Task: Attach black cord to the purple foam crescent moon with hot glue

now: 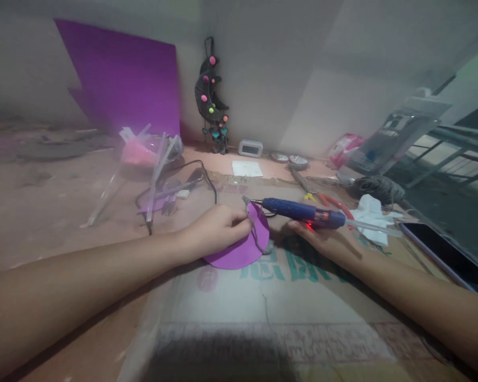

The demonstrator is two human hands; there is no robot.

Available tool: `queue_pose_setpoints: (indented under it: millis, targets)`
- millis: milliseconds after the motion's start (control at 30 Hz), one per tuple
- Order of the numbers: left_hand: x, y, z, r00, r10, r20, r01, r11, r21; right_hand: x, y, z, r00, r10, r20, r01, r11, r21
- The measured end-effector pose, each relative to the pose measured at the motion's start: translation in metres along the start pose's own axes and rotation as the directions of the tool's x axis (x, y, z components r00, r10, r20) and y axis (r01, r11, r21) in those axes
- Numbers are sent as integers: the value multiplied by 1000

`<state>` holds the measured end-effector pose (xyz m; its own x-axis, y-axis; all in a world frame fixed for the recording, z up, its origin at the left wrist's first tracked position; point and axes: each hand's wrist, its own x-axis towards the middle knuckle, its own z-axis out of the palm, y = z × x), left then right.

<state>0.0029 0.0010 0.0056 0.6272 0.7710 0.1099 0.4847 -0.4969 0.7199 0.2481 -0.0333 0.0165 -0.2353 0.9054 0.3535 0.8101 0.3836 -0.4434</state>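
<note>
My left hand (227, 227) is closed on a rounded purple foam piece (239, 255), fingers pinched near its upper edge. A grey yarn strand (257, 240) runs from those fingertips down across the piece. My right hand (314, 236) is wrapped round a blue hot glue gun (290, 208) from below. Its metal nozzle points left, at the foam's top edge beside the yarn end. A red light glows on the gun's underside, and a clear glue stick (376, 228) sticks out of its back.
Orange-handled scissors (330, 201), grey yarn (378, 189), crumpled tissue (370, 215) and a phone (446, 254) lie to the right. At left are glue sticks (157, 180) and a dark cable (209, 183). A purple sheet (131, 79) and moon ornament (209, 95) stand against the wall.
</note>
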Motion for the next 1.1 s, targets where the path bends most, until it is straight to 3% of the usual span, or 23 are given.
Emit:
queue_pose_setpoints:
  millis: [267, 433, 667, 767, 900, 967, 1100]
  targets:
    - [0, -1, 1, 1000, -25, 17, 25, 1000, 10, 2, 3, 1, 1000, 20, 2, -20, 998, 66]
    - [1, -2, 1, 1000, -22, 8, 22, 1000, 8, 5, -1, -3, 967, 244, 69, -249, 966, 64]
    - [1, -2, 2, 1000, -10, 10, 10, 1000, -12, 14, -9, -24, 995, 95, -30, -87, 973, 213]
    - [0, -2, 3, 1000, -4, 12, 4, 1000, -17, 32, -18, -34, 988, 135, -72, -116, 967, 228]
    - [1, -2, 3, 1000, -4, 8, 4, 1000, 7, 76, -22, -36, 983, 164, -79, -160, 985, 59]
    - [1, -2, 3, 1000, -4, 3, 4, 1000, 23, 102, -17, -27, 979, 182, -88, -180, 983, 34]
    - [0, -2, 3, 1000, -18, 10, 17, 1000, 13, 147, 7, 2, 980, 200, 18, -201, 975, 98]
